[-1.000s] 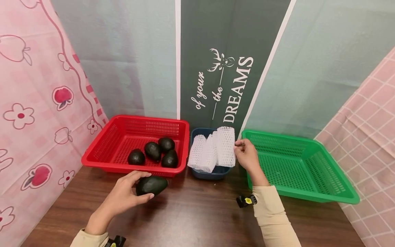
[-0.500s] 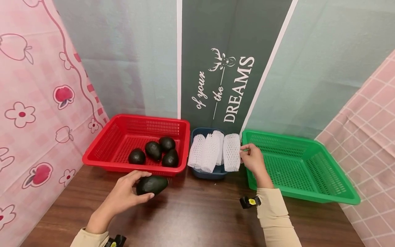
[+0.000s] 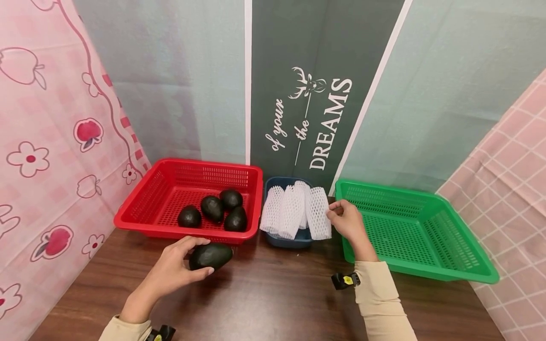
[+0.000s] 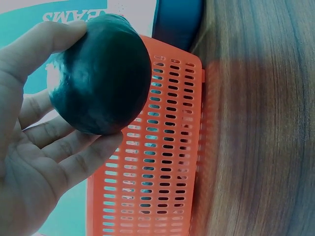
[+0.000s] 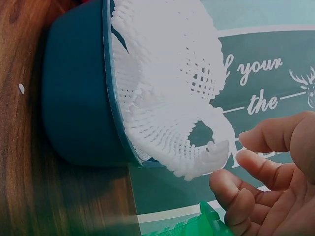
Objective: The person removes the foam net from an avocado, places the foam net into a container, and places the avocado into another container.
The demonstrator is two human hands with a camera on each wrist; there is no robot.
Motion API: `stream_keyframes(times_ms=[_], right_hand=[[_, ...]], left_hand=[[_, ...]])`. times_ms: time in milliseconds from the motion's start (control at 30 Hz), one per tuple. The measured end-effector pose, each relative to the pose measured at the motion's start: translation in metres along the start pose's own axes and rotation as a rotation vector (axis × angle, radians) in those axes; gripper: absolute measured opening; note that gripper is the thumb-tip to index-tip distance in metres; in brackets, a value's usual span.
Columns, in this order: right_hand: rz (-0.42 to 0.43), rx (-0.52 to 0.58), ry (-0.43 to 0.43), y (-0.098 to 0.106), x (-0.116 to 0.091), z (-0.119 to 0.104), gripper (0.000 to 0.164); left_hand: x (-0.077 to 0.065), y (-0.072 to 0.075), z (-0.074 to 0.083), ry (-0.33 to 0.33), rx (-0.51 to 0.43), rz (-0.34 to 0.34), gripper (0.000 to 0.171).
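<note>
My left hand [image 3: 170,267] grips a dark avocado [image 3: 211,256] between thumb and fingers, above the table in front of the red basket; the left wrist view shows the avocado [image 4: 101,73] close up. White foam net sleeves [image 3: 292,210] stand in a small blue bin [image 3: 290,242]. At the bin's right side my right hand [image 3: 349,220] has its fingertips beside the rightmost net sleeve [image 3: 319,213], which tilts over the rim. In the right wrist view, a small gap shows between the loosely bent fingers [image 5: 263,169] and the sleeve's open end [image 5: 197,147].
A red basket [image 3: 187,232] with several avocados [image 3: 212,209] stands at the left. The green basket [image 3: 420,267] is right of the bin. Printed cloth hangs behind, and pink cloth flanks both sides of the wooden table [image 3: 264,293].
The rightmost net sleeve has moved right and down, away from the others, and now tilts. My right hand shifted right with it, then slightly back left. The left hand stayed with the avocado.
</note>
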State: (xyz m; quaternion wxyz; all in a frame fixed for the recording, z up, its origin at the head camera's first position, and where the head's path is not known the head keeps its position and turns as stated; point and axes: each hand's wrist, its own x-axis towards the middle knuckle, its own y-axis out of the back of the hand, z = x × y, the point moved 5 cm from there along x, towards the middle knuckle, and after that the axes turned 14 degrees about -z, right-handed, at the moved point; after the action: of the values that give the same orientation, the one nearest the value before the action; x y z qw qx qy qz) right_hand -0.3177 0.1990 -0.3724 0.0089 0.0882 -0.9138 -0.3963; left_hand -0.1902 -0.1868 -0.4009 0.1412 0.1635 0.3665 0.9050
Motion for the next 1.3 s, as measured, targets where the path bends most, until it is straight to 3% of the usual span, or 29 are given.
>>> stream_keyframes(times_ms=[667,833,1000,1100,1200,1300], right_hand=[[-0.016,-0.005,-0.037,-0.008,0.005,-0.002,0.029],[-0.099,-0.042,-0.066,-0.018,0.009,-0.006,0.041],[-0.013,0.094,0.006,-0.025,0.011,-0.012,0.039],[-0.047,0.161,0.002,-0.032,0.013,-0.013,0.043],[-0.112,0.063,-0.047,-0.036,0.013,-0.011,0.048],[-0.098,-0.055,-0.068,-0.031,0.010,-0.010,0.050]], left_hand=[[-0.002,0.000,0.001,0.003,-0.013,-0.010,0.051],[-0.002,0.001,0.000,0.006,0.003,0.000,0.053],[-0.003,0.003,-0.001,0.005,0.004,0.000,0.054],[-0.002,0.005,0.000,0.001,-0.002,0.012,0.053],[-0.001,0.006,0.001,-0.001,-0.007,0.013,0.052],[-0.001,0.007,0.002,0.003,-0.009,0.009,0.051]])
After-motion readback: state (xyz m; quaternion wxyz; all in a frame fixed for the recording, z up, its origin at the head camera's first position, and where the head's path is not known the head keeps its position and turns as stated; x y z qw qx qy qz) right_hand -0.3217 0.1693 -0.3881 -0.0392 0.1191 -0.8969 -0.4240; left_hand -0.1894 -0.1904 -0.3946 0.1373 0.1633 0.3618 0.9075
